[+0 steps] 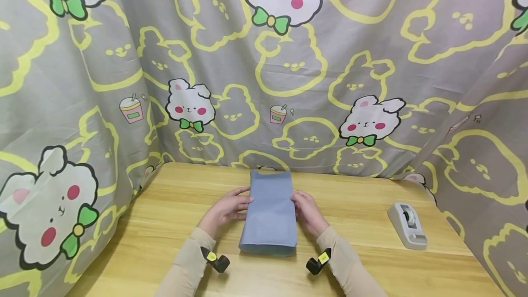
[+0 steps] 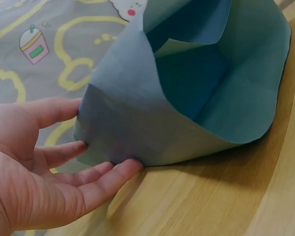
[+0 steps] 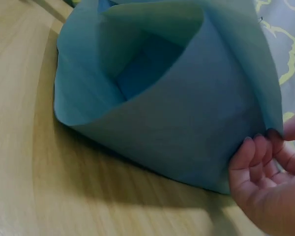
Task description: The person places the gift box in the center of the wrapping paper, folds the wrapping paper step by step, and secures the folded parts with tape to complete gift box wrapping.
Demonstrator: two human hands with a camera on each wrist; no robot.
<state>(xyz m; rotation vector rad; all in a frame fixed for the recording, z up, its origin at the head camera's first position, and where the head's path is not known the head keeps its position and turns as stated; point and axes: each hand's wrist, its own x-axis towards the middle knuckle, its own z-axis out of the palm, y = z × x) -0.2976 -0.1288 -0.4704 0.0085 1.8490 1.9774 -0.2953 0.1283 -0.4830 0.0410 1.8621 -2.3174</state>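
A folded blue sheet of paper (image 1: 271,210) lies on the table between the two hands, bent over into a wide, flattened tube. Its near end gapes, and the left wrist view shows an inner layer of the paper (image 2: 187,29) inside that opening. My left hand (image 1: 228,206) touches the left side with fairly straight, spread fingers; the fingertips (image 2: 132,166) meet the lower edge. On the opposite side, my right hand (image 1: 308,211) pinches the paper's edge between thumb and curled fingers (image 3: 246,157). The underside of the paper is hidden.
A grey tape dispenser (image 1: 408,226) with a roll in it stands on the right of the wooden table (image 1: 165,223). Patterned grey curtains (image 1: 231,72) hang behind the table and along both sides.
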